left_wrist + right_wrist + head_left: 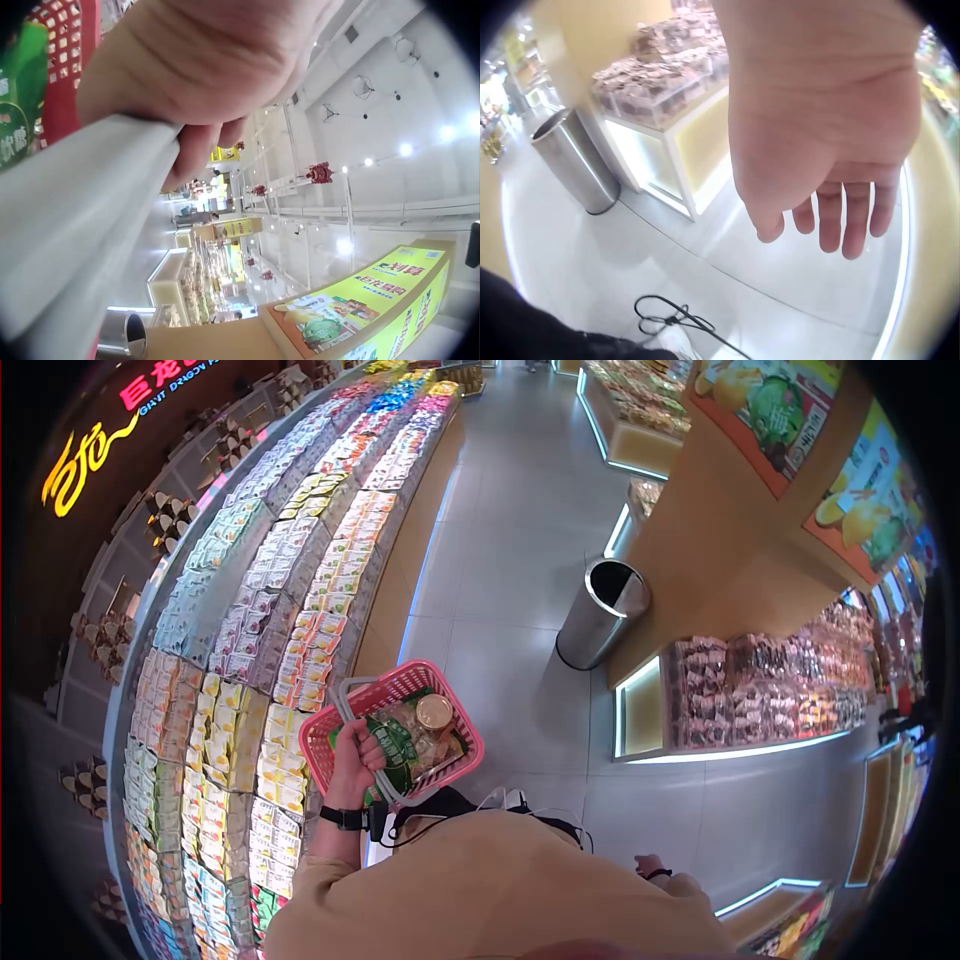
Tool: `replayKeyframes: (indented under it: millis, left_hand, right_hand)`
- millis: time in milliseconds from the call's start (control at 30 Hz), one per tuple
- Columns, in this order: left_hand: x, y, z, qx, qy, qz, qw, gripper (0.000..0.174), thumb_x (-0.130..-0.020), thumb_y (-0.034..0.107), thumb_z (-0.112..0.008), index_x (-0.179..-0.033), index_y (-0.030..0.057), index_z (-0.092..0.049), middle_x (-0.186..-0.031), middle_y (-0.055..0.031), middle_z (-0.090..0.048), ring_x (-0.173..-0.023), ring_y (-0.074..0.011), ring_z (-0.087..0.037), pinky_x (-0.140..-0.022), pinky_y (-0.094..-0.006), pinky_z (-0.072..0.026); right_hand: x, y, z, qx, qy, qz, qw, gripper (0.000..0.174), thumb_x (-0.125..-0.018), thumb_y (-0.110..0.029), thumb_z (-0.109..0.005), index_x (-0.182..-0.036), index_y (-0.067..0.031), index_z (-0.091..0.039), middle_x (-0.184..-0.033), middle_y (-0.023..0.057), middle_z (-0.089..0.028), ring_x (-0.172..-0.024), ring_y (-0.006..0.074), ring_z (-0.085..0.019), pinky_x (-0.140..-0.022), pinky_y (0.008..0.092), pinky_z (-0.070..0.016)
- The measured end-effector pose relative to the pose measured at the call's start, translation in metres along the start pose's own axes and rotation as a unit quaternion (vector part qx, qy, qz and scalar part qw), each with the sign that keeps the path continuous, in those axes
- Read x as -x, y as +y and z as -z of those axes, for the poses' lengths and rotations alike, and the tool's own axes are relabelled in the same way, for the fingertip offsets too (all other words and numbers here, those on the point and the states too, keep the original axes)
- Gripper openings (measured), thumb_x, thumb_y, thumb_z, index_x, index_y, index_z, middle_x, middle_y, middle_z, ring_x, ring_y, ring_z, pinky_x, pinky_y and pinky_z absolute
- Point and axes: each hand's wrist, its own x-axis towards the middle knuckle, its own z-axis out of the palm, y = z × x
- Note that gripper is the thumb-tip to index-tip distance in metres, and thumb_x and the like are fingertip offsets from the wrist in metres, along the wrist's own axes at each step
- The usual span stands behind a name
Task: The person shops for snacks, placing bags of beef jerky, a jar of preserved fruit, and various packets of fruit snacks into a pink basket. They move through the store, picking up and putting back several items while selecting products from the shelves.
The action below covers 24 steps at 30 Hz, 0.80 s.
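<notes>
My left hand (357, 758) grips the grey handle (82, 217) of a pink plastic shopping basket (470, 712), with fingers curled round it. Inside the basket lie a green snack bag (398, 745), a round-lidded container (434, 711) and other clear-wrapped goods. In the left wrist view, part of the green bag shows beside the basket's perforated wall (73, 60). My right hand (825, 150) hangs at my side, holding nothing, its fingers loosely extended downward. In the head view, that same hand appears low on the right, over the floor.
A long sloped display of packaged snacks (340, 550) runs along the left. Ahead to the right stands a steel trash bin (590, 622) beside a wooden pillar (700, 550). A lit shelf of packaged goods (770, 685) is on the right. Grey tiled floor (500, 560) stretches ahead.
</notes>
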Motion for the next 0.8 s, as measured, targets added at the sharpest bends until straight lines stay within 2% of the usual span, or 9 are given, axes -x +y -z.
replayKeyframes:
  millis: [33,100,233,300,400,500,700,767,800]
  left_hand:
    - [-0.004,0.005,-0.005,0.002,0.003,-0.011,1.000,0.036,-0.088,0.029,-0.055,-0.059,0.0191,-0.035,-0.047,0.0062,-0.023,-0.036,-0.0081,-0.021,-0.034,-0.0245,-0.0188]
    - [-0.010,0.017,-0.009,0.023,-0.004,-0.018,1.000,0.036,-0.088,0.029,-0.054,-0.060,0.0188,-0.035,-0.047,0.0064,-0.023,-0.036,-0.0078,-0.021,-0.033,-0.0243,-0.0188]
    - [-0.033,0.042,-0.014,0.020,-0.008,-0.021,1.000,0.038,-0.089,0.030,-0.054,-0.058,0.0192,-0.035,-0.046,0.0070,-0.022,-0.035,-0.0069,-0.020,-0.033,-0.0235,-0.0173]
    - [-0.042,0.058,-0.014,0.024,-0.004,-0.021,0.999,0.038,-0.089,0.030,-0.054,-0.058,0.0192,-0.035,-0.045,0.0069,-0.023,-0.034,-0.0073,-0.021,-0.033,-0.0240,-0.0178]
    - [-0.070,0.070,-0.001,0.038,0.006,-0.016,0.999,0.036,-0.088,0.029,-0.055,-0.061,0.0185,-0.034,-0.046,0.0061,-0.024,-0.034,-0.0080,-0.022,-0.032,-0.0250,-0.0195]
    - [-0.079,0.087,-0.004,0.028,0.024,-0.025,0.999,0.035,-0.088,0.029,-0.054,-0.062,0.0187,-0.034,-0.046,0.0057,-0.024,-0.034,-0.0082,-0.022,-0.032,-0.0250,-0.0194]
    - [-0.109,0.119,-0.012,0.058,0.022,-0.014,0.998,0.033,-0.089,0.027,-0.052,-0.063,0.0185,-0.035,-0.047,0.0053,-0.024,-0.035,-0.0083,-0.022,-0.033,-0.0249,-0.0197]
    - [-0.123,0.127,-0.019,0.045,0.011,-0.005,0.999,0.035,-0.088,0.028,-0.053,-0.061,0.0191,-0.033,-0.046,0.0059,-0.022,-0.035,-0.0082,-0.022,-0.033,-0.0247,-0.0192]
    - [-0.130,0.131,-0.020,0.037,0.008,0.001,0.999,0.036,-0.088,0.028,-0.053,-0.060,0.0194,-0.032,-0.046,0.0062,-0.021,-0.035,-0.0081,-0.021,-0.033,-0.0245,-0.0189]
  right_hand:
    - [-0.018,-0.049,0.029,-0.219,0.061,-0.135,0.964,0.029,-0.087,-0.027,-0.060,-0.092,0.0014,-0.062,-0.082,0.0134,-0.067,-0.074,0.0261,-0.068,-0.054,0.0354,-0.0519]
    - [-0.082,-0.111,0.080,-0.240,0.104,-0.046,0.964,0.033,-0.086,-0.027,-0.063,-0.098,0.0039,-0.059,-0.075,0.0132,-0.062,-0.055,0.0238,-0.062,-0.043,0.0330,-0.0456]
    - [-0.119,-0.276,0.139,-0.223,0.199,0.175,0.938,0.041,-0.086,-0.031,-0.064,-0.106,0.0039,-0.060,-0.082,0.0122,-0.066,-0.065,0.0215,-0.065,-0.053,0.0316,-0.0511]
    - [-0.118,-0.342,0.142,-0.204,0.188,0.207,0.938,0.044,-0.086,-0.033,-0.065,-0.110,0.0036,-0.060,-0.085,0.0119,-0.067,-0.070,0.0211,-0.066,-0.062,0.0326,-0.0533]
    - [-0.091,-0.407,0.130,-0.077,0.157,0.246,0.953,0.042,-0.087,-0.032,-0.064,-0.111,0.0020,-0.061,-0.086,0.0117,-0.068,-0.071,0.0211,-0.067,-0.065,0.0344,-0.0532]
    - [-0.106,-0.412,0.105,-0.053,0.050,0.211,0.975,0.045,-0.085,-0.041,-0.066,-0.107,-0.0017,-0.063,-0.089,0.0127,-0.069,-0.072,0.0219,-0.068,-0.063,0.0373,-0.0531]
    - [-0.095,-0.351,0.082,-0.061,-0.010,-0.020,0.998,0.042,-0.084,-0.038,-0.064,-0.097,0.0022,-0.066,-0.087,0.0111,-0.070,-0.068,0.0219,-0.068,-0.056,0.0368,-0.0511]
    - [-0.087,-0.330,0.075,-0.004,-0.031,-0.035,0.999,0.036,-0.082,-0.031,-0.067,-0.094,0.0035,-0.066,-0.083,0.0108,-0.069,-0.064,0.0214,-0.067,-0.054,0.0363,-0.0510]
    - [-0.087,-0.317,0.071,0.026,-0.051,0.002,0.998,0.035,-0.082,-0.029,-0.068,-0.092,0.0037,-0.066,-0.082,0.0106,-0.069,-0.064,0.0211,-0.067,-0.054,0.0361,-0.0509]
